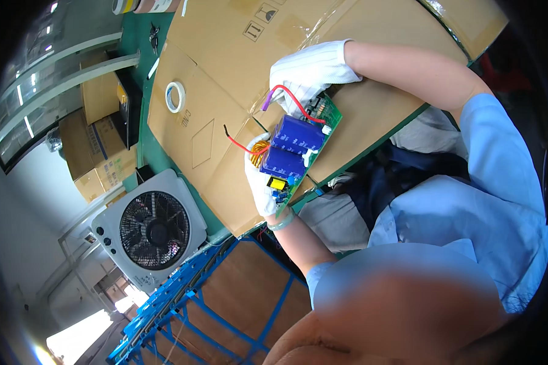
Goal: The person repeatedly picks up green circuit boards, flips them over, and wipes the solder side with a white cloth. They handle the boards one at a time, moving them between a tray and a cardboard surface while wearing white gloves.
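Cardboard sheet (225, 91): the largest thing here, flattened boxes covering the green bench (141, 115) from ten o'clock across to one o'clock; everything in hand sits over its lower edge.

Box fan (153, 230): white square housing with a dark round grille, at eight o'clock below the bench.

Blue rack (225, 304): blue metal frame over brown board, at six to seven o'clock.

Stacked cartons (97, 146): brown boxes at nine o'clock, well apart from the hands.

Circuit board (301, 149): green, tilted, at the centre of the view, held up over the cardboard's lower edge. It carries two large blue capacitors (289, 149), a copper-wound coil (260, 152) and a small yellow part.

Left hand (259, 182): white glove, cupped under the board's lower end and grasping it from beneath.

Right hand (307, 76): white glove, closed over the board's upper end at twelve o'clock; the fingers hide behind the board, so how firm the hold is cannot be told.

Tape roll (175, 96): white ring lying flat on the cardboard at ten o'clock.

Red wires (289, 100): one loops free over the top edge, another trails loose toward nine o'clock.

Risk: the heavy capacitors load one side, so a slack grip could let the board tip out of the gloves. The loose red wires could snag on a glove and strain their solder joints.
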The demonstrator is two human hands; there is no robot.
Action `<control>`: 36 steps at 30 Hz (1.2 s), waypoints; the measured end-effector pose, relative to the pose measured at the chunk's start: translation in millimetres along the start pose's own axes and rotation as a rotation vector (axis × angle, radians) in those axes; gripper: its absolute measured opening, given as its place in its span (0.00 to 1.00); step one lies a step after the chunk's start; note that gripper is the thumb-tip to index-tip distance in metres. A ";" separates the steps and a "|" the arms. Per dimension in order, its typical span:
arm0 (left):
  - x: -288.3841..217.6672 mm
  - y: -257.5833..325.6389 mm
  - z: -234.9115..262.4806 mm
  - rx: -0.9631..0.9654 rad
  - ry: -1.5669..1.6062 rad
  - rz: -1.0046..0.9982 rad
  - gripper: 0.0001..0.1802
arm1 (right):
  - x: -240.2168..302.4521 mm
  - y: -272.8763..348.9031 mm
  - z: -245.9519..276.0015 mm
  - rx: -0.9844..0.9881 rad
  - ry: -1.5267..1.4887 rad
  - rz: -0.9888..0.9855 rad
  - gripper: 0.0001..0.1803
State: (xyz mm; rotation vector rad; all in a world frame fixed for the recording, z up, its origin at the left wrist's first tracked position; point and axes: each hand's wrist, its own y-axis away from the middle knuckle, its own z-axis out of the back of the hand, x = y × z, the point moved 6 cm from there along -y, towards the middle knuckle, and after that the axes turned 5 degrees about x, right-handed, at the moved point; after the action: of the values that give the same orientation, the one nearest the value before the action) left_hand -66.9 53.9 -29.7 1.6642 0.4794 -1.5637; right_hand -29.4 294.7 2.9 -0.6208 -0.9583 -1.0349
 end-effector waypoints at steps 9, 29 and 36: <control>-1.5 1.9 -4.0 0.035 0.173 0.002 0.19 | 4.2 11.1 21.3 0.082 -0.018 0.032 0.27; 11.2 2.8 4.9 -0.111 0.106 -0.008 0.26 | -25.0 -4.6 19.8 -0.165 -0.215 -0.009 0.17; 8.9 32.9 -13.1 -0.294 -0.236 -0.289 0.38 | -2.6 -4.9 40.3 -0.434 0.220 0.032 0.11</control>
State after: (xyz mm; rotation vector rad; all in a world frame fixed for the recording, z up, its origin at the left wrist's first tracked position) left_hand -32.7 41.2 -29.8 1.2108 0.8086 -1.7719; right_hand -48.9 326.3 19.4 -0.8544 -0.5306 -1.2661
